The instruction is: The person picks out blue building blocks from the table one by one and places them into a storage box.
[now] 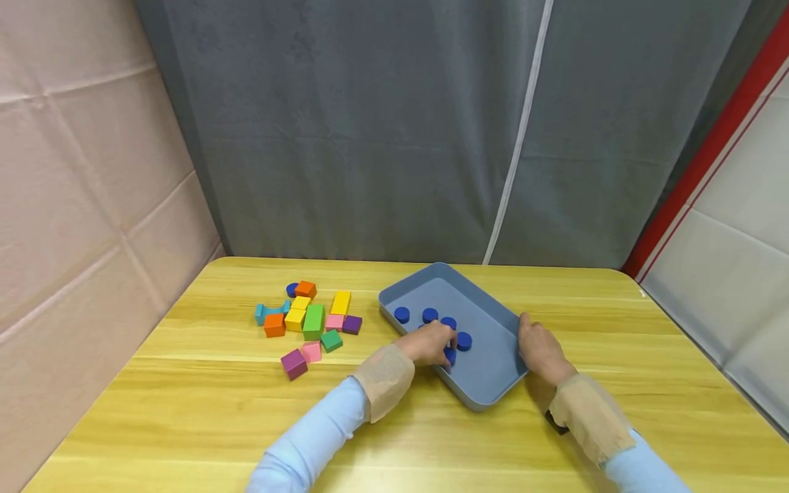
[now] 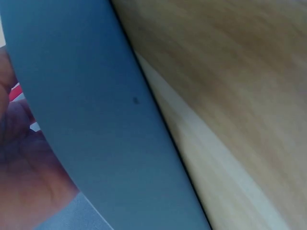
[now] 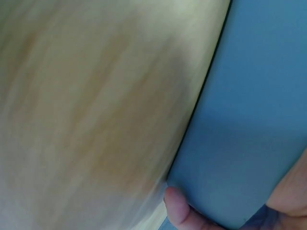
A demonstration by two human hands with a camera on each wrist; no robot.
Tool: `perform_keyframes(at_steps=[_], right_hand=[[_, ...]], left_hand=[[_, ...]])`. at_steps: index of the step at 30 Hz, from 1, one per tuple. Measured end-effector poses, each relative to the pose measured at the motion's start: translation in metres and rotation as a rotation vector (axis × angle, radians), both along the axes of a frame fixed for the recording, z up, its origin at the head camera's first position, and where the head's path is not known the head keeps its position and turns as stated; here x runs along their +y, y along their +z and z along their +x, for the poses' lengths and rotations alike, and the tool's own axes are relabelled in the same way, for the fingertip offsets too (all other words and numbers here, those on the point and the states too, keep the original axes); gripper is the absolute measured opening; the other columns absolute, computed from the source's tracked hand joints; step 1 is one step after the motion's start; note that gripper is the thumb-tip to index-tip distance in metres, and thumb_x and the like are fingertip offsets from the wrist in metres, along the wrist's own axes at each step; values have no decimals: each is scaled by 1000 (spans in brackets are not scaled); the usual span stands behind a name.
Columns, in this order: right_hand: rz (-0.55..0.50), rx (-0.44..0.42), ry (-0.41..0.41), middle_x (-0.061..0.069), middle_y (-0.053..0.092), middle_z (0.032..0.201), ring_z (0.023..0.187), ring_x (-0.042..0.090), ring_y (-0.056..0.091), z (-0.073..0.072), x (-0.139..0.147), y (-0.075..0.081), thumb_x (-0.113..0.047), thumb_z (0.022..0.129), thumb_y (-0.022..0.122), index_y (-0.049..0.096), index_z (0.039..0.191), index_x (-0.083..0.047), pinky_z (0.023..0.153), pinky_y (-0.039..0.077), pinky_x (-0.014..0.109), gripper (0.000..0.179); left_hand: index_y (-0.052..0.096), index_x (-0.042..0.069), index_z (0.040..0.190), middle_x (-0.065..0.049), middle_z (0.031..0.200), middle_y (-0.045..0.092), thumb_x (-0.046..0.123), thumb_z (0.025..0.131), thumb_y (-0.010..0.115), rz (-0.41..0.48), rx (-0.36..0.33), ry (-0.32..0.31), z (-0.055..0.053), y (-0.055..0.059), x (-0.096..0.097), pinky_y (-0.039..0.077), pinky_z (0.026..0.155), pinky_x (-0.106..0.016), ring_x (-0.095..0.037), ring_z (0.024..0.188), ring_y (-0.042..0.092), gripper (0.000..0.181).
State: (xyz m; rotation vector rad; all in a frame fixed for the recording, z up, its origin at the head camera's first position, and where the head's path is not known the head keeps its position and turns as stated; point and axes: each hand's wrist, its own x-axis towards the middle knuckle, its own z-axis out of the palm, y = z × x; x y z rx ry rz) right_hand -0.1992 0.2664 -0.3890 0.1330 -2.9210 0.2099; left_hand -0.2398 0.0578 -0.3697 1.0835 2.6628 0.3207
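Note:
A grey-blue tray (image 1: 493, 383) lies turned at an angle on the wooden table, with several round blue blocks (image 1: 464, 341) on its floor. My left hand (image 1: 428, 342) reaches over the tray's near left wall, and its thumb and fingers pinch one blue round block (image 1: 451, 355) inside. At the opposite side, my right hand (image 1: 542, 349) grips the tray's right wall; the right wrist view shows a fingertip (image 3: 176, 206) at the wall's lower edge. The left wrist view has the tray wall (image 2: 96, 105) covering much of the left hand, so the pinched block is hidden there.
Left of the tray is a loose group of coloured blocks, among them a green block (image 1: 314, 322), a purple cube (image 1: 294, 364), an orange cube (image 1: 274, 325) and a blue round block (image 1: 292, 290). A grey curtain (image 1: 370, 137) hangs behind the table's far edge.

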Motion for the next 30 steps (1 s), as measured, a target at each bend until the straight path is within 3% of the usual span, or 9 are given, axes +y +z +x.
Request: perform_keyframes(at_steps=[4,15,30], right_hand=[[-13,0,-6,26,48,66,57,39,54,0,0,1,11,73,51,37,91,13,47,46,43,23],[-15,-22,-2,26,48,68,58,38,55,1,-1,1,11,74,51,36,93,14,47,46,43,24],[-17,-37,-7,26,49,69,58,37,55,1,0,2,10,74,52,36,93,13,48,46,43,25]], left_hand=[[65,10,93,-1,87,59,24,69,76,12,3,-5,-1,-1,-1,43,73,-22,-14,85,51,30],[65,9,98,1,86,61,23,84,61,46,30,-37,1,1,-7,44,67,-17,-9,77,52,20],[66,5,96,-2,89,64,12,86,56,213,31,-78,-3,3,-25,44,69,-14,-10,79,53,16]])
